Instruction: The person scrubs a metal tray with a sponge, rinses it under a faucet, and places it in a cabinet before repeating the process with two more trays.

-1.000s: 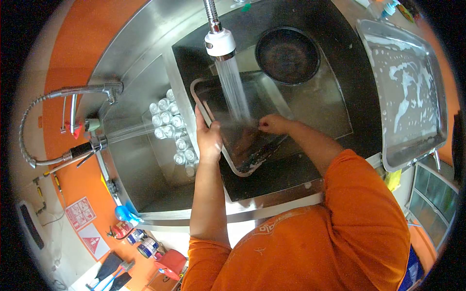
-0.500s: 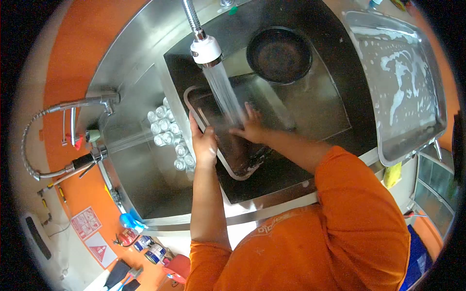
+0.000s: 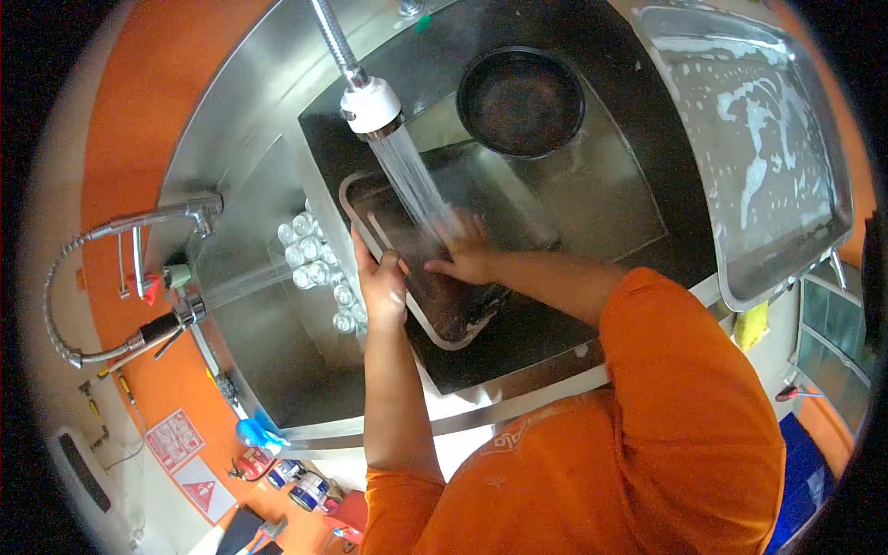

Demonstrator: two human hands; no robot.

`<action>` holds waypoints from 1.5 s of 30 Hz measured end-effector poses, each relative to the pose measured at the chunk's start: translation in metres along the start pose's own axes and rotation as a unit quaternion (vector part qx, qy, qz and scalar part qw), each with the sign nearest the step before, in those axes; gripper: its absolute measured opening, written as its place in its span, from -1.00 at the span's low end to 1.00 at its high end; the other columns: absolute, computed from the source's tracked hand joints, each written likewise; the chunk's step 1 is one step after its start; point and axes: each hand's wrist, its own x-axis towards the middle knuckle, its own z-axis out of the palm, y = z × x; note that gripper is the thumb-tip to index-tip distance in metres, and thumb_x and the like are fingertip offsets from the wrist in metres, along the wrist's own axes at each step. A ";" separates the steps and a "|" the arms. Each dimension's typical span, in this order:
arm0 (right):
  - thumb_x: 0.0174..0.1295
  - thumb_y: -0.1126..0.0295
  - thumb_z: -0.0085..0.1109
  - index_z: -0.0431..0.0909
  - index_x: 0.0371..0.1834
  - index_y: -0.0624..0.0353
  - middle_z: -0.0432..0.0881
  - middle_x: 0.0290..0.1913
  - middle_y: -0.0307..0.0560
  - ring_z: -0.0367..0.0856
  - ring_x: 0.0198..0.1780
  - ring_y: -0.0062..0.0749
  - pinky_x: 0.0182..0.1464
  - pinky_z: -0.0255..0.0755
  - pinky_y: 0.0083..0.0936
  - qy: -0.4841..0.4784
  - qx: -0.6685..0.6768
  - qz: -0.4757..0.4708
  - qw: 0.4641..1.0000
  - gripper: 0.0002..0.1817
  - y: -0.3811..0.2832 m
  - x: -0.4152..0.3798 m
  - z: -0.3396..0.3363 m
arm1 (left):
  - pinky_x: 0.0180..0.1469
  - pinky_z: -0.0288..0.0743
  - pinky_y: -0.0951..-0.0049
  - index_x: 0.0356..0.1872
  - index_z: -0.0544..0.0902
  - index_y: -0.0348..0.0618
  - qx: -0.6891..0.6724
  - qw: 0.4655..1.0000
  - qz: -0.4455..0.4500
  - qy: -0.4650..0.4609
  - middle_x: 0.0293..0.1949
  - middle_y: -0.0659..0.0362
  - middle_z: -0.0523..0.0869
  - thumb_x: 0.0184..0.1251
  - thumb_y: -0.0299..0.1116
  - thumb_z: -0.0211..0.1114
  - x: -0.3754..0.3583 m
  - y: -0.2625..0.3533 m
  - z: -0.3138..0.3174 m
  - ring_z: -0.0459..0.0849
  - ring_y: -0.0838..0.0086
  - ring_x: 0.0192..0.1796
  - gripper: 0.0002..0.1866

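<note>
A dark rectangular tray with a pale rim (image 3: 441, 339) is held tilted in the sink below the white spray head (image 3: 371, 105). Water from the head falls on the tray and on my right hand (image 3: 467, 252), whose fingers are spread over the tray's inner surface. My left hand (image 3: 382, 282) is closed on the tray's left rim, thumb on the inner side. Behind the tray, a round black pan (image 3: 521, 102) lies in the same basin.
Several clear glasses (image 3: 310, 252) stand in the left basin, where a second tap (image 3: 171, 310) sprays water. A soapy metal tray (image 3: 772, 157) lies on the right. Below it hangs a yellow cloth (image 3: 751, 326). A blue item (image 3: 254, 432) sits at the left basin's front edge.
My right hand has shifted slightly left over the tray, its fingers now under the water stream. The view has shifted a little; my left hand keeps its hold on the rim.
</note>
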 end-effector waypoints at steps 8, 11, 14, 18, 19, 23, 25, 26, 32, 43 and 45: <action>-0.01 -0.25 -0.03 -0.11 0.33 0.09 -0.11 0.30 0.32 -0.14 0.33 0.14 0.25 -0.27 0.09 0.016 0.056 -0.068 0.996 -0.06 -0.014 0.003 0.005 | 0.19 0.12 0.50 0.30 0.00 -0.20 0.012 1.000 -0.009 0.016 0.20 0.13 0.28 0.29 -0.41 -0.01 -0.005 0.008 0.005 0.29 0.43 0.17 -0.42; -0.09 -0.26 0.06 -0.07 0.32 0.09 -0.08 0.29 0.33 -0.15 0.34 0.10 0.26 -0.27 0.08 0.017 -0.013 -0.004 1.000 -0.01 0.011 0.011 0.002 | 0.20 0.10 0.50 0.30 0.00 -0.22 -0.011 1.000 -0.014 0.012 0.22 0.11 0.25 0.29 -0.42 -0.02 0.002 -0.004 0.001 0.27 0.43 0.19 -0.42; -0.05 -0.15 0.10 0.01 0.30 0.11 -0.05 0.29 0.32 -0.07 0.32 0.12 0.29 -0.15 -0.12 0.010 0.115 0.102 0.988 -0.10 0.014 0.021 0.000 | 0.17 0.14 0.51 0.30 0.00 -0.21 -0.024 1.000 -0.018 0.001 0.22 0.10 0.25 0.28 -0.44 -0.03 0.001 -0.004 -0.002 0.29 0.44 0.17 -0.42; 0.10 0.22 0.02 0.48 -0.21 0.21 0.55 -0.30 0.14 0.52 -0.20 -0.17 -0.13 0.36 -0.28 -0.094 0.200 0.012 0.975 -0.70 0.036 0.048 -0.029 | 0.12 0.21 0.50 0.31 -0.03 -0.18 -0.061 0.998 -0.025 -0.009 0.16 0.10 0.30 0.27 -0.46 -0.04 -0.003 0.003 0.003 0.34 0.44 0.10 -0.40; 0.12 0.33 -0.01 0.48 -0.51 0.22 0.54 -0.58 -0.06 0.50 -0.49 -0.34 -0.37 0.38 -0.39 0.142 0.295 0.068 0.942 -0.81 0.048 0.054 -0.027 | 0.11 0.22 0.50 0.31 -0.04 -0.17 -0.062 0.998 -0.017 -0.018 0.15 0.11 0.31 0.26 -0.46 -0.04 -0.003 0.007 0.004 0.35 0.44 0.09 -0.40; 0.06 0.27 0.00 0.48 -0.55 0.23 0.53 -0.62 -0.15 0.49 -0.57 -0.47 -0.45 0.36 -0.49 0.096 0.334 0.119 0.930 -0.76 0.051 0.074 -0.093 | 0.11 0.23 0.50 0.31 -0.06 -0.16 -0.087 0.995 -0.012 -0.044 0.12 0.12 0.34 0.25 -0.48 -0.05 -0.005 0.006 0.003 0.37 0.44 0.06 -0.38; 0.03 0.19 0.01 0.50 -0.56 0.22 0.56 -0.62 -0.09 0.53 -0.58 -0.34 -0.43 0.38 -0.38 0.065 0.260 0.095 0.959 -0.71 0.035 0.066 -0.114 | 0.12 0.21 0.50 0.31 -0.05 -0.16 -0.102 0.993 -0.013 -0.050 0.12 0.12 0.34 0.24 -0.49 -0.04 -0.003 -0.004 0.000 0.37 0.44 0.07 -0.38; 0.03 0.15 0.05 0.53 -0.55 0.21 0.57 -0.63 -0.14 0.53 -0.60 -0.40 -0.43 0.38 -0.41 0.075 0.165 0.025 0.983 -0.69 0.036 0.067 -0.113 | 0.13 0.20 0.50 0.31 -0.05 -0.16 -0.108 0.993 -0.006 -0.048 0.13 0.12 0.33 0.24 -0.49 -0.04 -0.002 -0.009 -0.001 0.36 0.44 0.07 -0.38; 0.12 0.27 0.09 0.52 -0.39 0.25 0.57 -0.55 -0.17 0.50 -0.57 -0.54 -0.49 0.39 -0.50 -0.152 0.277 0.000 0.949 -0.77 0.007 0.069 -0.111 | 0.20 0.08 0.51 0.31 -0.04 -0.18 -0.099 0.994 0.016 -0.053 0.20 0.11 0.27 0.23 -0.51 -0.04 0.005 -0.017 -0.003 0.27 0.42 0.17 -0.39; 0.13 0.32 0.06 0.39 -0.12 0.18 0.51 -0.33 -0.13 0.48 -0.29 -0.47 -0.22 0.36 -0.58 0.203 0.532 -0.110 0.815 -0.72 -0.064 0.089 -0.225 | 0.22 0.06 0.49 0.30 0.00 -0.17 -0.074 0.996 0.028 -0.037 0.23 0.06 0.23 0.18 -0.54 -0.01 0.004 -0.018 -0.004 0.22 0.37 0.23 -0.37; 0.11 0.37 0.05 0.37 -0.27 0.24 0.46 -0.43 -0.15 0.47 -0.41 -0.50 -0.35 0.37 -0.53 0.173 0.384 -0.096 0.902 -0.80 -0.109 0.078 -0.238 | 0.21 0.07 0.49 0.29 0.02 -0.18 -0.084 0.996 0.023 -0.031 0.22 0.06 0.24 0.15 -0.56 -0.01 0.006 -0.021 -0.004 0.23 0.37 0.22 -0.36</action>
